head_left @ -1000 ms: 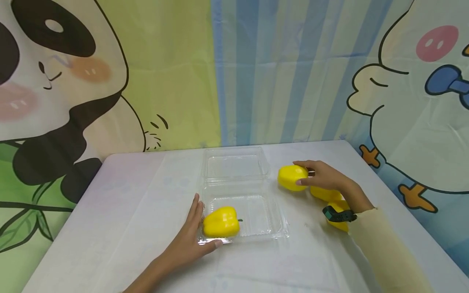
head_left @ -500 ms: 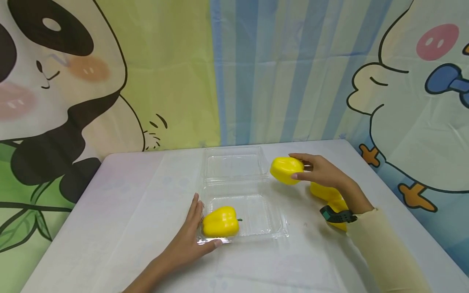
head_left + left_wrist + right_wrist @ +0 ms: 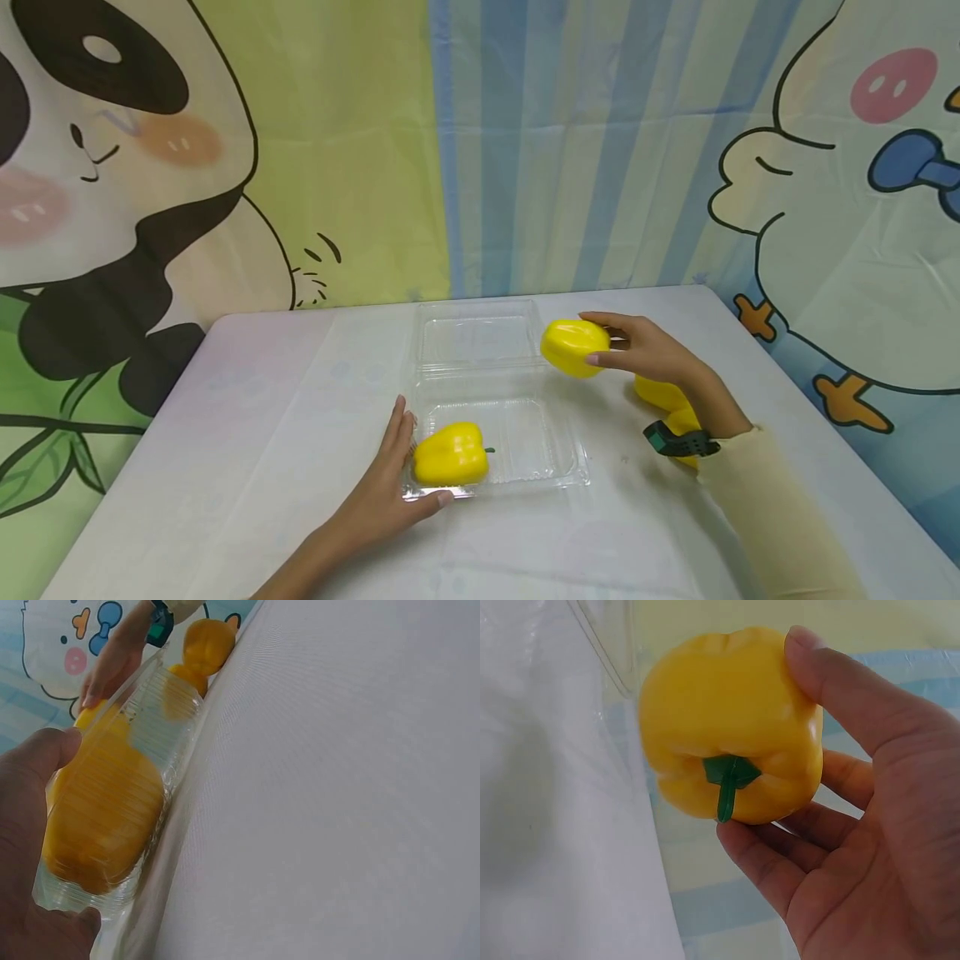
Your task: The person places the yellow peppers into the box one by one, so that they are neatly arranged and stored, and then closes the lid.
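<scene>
Head view: my right grip (image 3: 643, 350) is holding a yellow pepper (image 3: 572, 348), while the clear tray (image 3: 525, 433) is lying leftward and nearer me, against my spread left grip (image 3: 386, 493).

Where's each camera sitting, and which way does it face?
Head: worn on the head, facing forward and down at the table and clear container; left hand, right hand and forearms show.
Left wrist: on that wrist, facing the clear container with its yellow pepper; left hand close, right hand beyond.
Right wrist: on that wrist, facing the held pepper; right hand shows.
Shared: head and left wrist both show both hands.
</scene>
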A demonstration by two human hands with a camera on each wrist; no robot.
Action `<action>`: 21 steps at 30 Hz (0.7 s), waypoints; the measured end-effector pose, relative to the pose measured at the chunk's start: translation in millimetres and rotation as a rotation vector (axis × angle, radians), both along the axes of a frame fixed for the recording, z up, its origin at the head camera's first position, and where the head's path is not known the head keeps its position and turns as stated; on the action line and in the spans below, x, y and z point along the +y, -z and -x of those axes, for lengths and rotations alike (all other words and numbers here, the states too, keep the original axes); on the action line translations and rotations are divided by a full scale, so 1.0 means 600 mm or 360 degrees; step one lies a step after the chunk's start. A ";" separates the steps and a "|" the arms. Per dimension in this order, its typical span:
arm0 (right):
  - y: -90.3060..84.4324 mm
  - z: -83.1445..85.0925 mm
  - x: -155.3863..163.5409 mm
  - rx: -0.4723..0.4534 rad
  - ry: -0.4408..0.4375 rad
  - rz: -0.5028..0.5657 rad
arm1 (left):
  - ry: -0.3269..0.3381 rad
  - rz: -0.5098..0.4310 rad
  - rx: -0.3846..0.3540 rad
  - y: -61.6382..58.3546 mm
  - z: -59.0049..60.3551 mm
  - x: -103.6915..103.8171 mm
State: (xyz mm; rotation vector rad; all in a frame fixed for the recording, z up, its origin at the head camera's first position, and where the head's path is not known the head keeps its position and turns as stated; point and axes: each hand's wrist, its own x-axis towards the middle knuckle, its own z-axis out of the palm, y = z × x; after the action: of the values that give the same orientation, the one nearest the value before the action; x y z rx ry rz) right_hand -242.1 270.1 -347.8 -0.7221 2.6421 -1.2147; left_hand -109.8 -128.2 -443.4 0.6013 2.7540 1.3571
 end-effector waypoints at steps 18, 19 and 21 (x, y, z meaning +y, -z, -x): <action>-0.005 -0.004 -0.048 -0.0013 -0.0148 0.0076 | -0.0002 -0.0013 -0.0010 0.000 0.001 -0.001; -0.006 -0.004 -0.051 -0.0005 -0.0159 0.0075 | -0.0002 -0.0012 -0.0007 0.000 0.001 -0.001; -0.007 -0.005 -0.059 0.0008 -0.0181 0.0069 | -0.0004 -0.0007 -0.0010 0.000 0.001 0.000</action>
State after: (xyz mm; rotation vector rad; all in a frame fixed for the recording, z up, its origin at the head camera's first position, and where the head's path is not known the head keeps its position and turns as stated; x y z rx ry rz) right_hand -239.3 234.9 -343.6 -0.8703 2.5470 -1.2442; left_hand -110.4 -128.3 -443.3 0.5933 2.7486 1.3637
